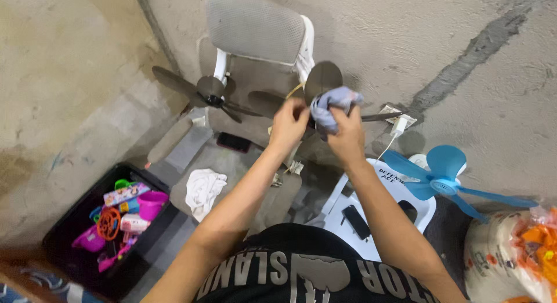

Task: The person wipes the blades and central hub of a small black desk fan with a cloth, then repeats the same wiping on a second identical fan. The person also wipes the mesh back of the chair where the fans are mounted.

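Note:
My left hand (288, 126) grips a dark grey fan (322, 79) held up in front of me, fingers closed around its hub area beside a blade (266, 103). My right hand (347, 134) is closed on a crumpled blue-grey cloth (331, 105), pressed against the same fan just below its round blade. Another thin blade (380, 116) sticks out to the right behind the cloth.
A second dark fan (203, 93) lies by a grey padded chair (255, 27). A blue fan (444, 175) rests right of a white plastic chair (348, 201) holding a black phone (355, 220). White rag (203, 190), another phone (234, 142), black bin of toys (110, 222).

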